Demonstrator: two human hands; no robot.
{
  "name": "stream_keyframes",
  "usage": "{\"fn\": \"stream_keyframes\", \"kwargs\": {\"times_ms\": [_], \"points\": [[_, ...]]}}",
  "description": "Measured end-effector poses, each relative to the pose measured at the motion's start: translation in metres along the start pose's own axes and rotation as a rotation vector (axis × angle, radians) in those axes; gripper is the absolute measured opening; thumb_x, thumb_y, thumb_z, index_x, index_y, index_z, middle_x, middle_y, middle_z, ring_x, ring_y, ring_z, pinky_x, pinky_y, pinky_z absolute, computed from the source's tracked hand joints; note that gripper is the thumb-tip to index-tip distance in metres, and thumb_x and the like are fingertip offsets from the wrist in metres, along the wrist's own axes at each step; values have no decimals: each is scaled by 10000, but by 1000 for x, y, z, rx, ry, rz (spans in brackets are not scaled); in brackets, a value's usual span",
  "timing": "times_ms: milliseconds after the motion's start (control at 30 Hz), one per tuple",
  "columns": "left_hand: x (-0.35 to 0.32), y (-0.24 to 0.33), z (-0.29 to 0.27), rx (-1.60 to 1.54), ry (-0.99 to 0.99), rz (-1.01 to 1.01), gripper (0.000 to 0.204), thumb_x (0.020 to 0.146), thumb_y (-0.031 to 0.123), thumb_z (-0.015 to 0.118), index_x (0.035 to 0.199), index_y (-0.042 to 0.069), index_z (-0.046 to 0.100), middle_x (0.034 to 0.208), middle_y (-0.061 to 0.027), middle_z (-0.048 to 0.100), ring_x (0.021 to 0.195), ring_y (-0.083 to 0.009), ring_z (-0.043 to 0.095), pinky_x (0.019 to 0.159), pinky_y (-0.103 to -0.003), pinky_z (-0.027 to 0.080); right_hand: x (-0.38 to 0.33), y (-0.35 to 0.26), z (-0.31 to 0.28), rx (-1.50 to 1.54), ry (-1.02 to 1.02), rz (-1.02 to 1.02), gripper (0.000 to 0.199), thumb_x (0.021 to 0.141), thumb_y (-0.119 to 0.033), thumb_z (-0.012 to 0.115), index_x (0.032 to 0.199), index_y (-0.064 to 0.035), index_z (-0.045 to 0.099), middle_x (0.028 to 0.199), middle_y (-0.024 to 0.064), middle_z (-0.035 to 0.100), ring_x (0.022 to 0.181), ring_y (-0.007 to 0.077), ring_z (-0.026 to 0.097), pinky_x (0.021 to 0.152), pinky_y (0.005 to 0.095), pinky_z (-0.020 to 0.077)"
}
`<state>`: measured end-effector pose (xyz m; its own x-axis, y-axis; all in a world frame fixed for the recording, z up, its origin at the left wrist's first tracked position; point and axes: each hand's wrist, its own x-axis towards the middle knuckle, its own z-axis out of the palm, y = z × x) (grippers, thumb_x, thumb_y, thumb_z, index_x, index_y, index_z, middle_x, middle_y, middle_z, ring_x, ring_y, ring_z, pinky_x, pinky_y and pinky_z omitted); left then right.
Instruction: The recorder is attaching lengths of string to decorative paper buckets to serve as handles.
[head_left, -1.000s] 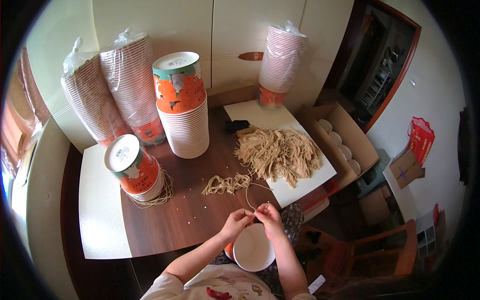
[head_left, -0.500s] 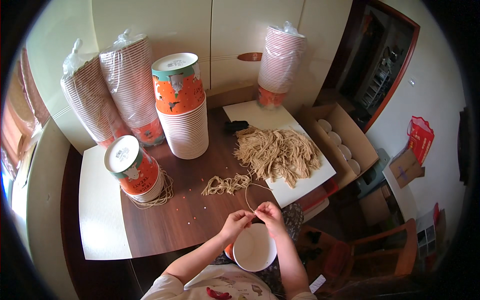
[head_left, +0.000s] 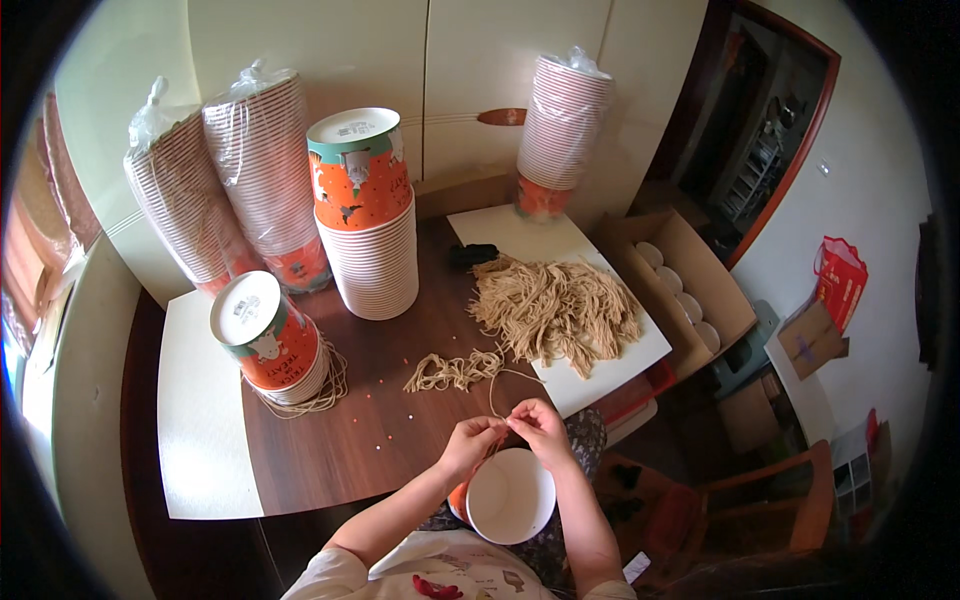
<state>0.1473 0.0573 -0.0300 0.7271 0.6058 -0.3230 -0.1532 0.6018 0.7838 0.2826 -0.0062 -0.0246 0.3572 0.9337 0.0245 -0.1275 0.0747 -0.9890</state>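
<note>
Twine (head_left: 497,395), 1 thin strand, runs from the small bundle (head_left: 452,371) on the brown table (head_left: 370,430) to both hands above the white paper cup (head_left: 510,495). Left hand (head_left: 470,443) and right hand (head_left: 540,430) pinch it together, barely shifted since 1 second ago, so tying looks unfinished.

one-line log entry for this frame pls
left hand: pinching twine strand | right hand: pinching same strand | paper cup: in lap below hands | twine pile: on white board
</note>
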Motion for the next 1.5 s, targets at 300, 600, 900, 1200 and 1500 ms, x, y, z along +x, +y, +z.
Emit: {"fn": "stream_keyframes", "kwargs": {"times_ms": [300, 600, 900, 1200, 1500], "points": [[-1, 5, 3, -139, 16, 6, 138, 823, 49, 557, 956, 28, 524, 850, -46, 586, 764, -99, 568, 669, -202, 464, 4, -7, -1, -140, -48, -39, 112, 785, -24, 586, 880, -30, 525, 785, -3, 549, 716, 56, 506, 653, 190, 424], [2, 1, -1, -100, 13, 139, 170, 788, -43, 557, 887, 54, 458, 835, -66, 584, 753, -123, 583, 637, -208, 471, 12, -15, -10, -284, -175, -78, 134, 808, -15, 529, 941, -26, 536, 877, 23, 574, 801, 75, 537, 674, 204, 428], [-3, 7, -1, -90, -111, 108, 225, 774, -65, 560, 783, 72, 382, 786, -78, 576, 683, -129, 578, 546, -223, 455, 23, -25, -20, -76, -573, 140, 381, 724, 5, 392, 1098, 7, 464, 1144, 100, 481, 1088, 158, 438, 908, 294, 323], [-6, 13, -8, 31, -141, 66, 270, 772, -43, 584, 738, 81, 346, 758, -80, 572, 747, -160, 600, 611, -247, 496, 25, -28, -31, -207, -693, 305, 172, 848, -106, 462, 997, -21, 466, 796, 18, 540, 729, 91, 525, 676, 225, 423], [-6, 14, -6, -6, -155, 34, 199, 776, -16, 595, 762, 60, 412, 756, -71, 575, 683, -136, 587, 587, -233, 487, 15, -22, -26, -371, -483, 39, 119, 852, -122, 540, 855, -5, 564, 761, 5, 576, 713, 58, 513, 637, 214, 432]]}}
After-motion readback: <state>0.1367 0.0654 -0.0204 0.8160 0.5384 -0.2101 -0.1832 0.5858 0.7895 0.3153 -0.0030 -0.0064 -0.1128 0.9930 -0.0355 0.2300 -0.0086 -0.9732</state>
